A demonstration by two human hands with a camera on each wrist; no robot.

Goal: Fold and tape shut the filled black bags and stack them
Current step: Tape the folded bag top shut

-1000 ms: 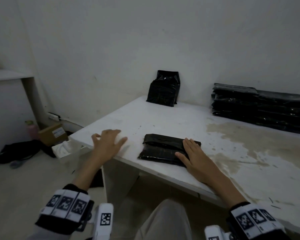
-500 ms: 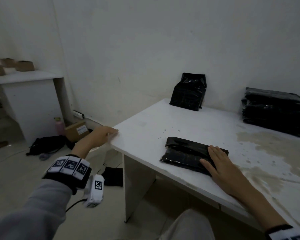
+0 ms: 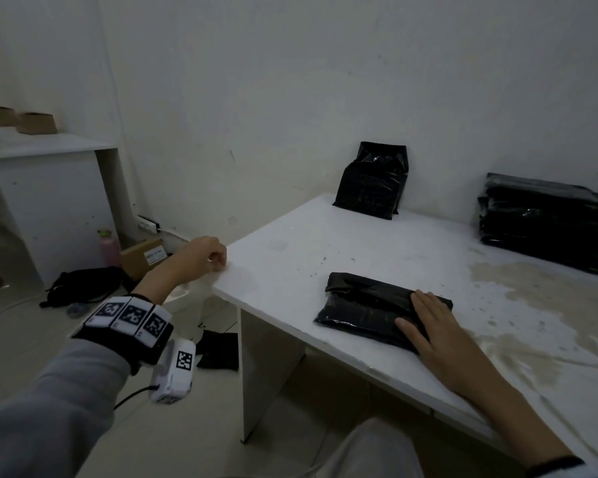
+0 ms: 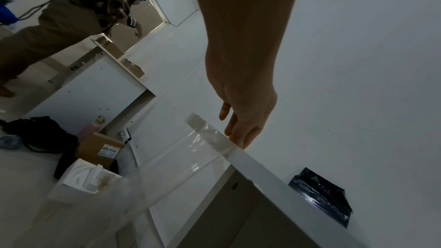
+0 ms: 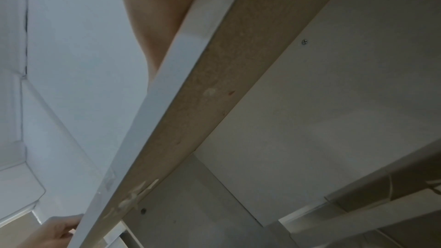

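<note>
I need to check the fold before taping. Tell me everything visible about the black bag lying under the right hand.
The folded black bag is glossy, crinkled plastic, filled and flattish, lying on the white table near its front edge. Its top flap is folded over along the far long side, leaving a raised ridge. No tape shows on it. The right hand rests flat on its right end, fingers straight. Nothing else touches it.

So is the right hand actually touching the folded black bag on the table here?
Touching. The head view shows the right hand lying flat with straight fingers on the right end of the folded black bag, with no gap between them.
</note>
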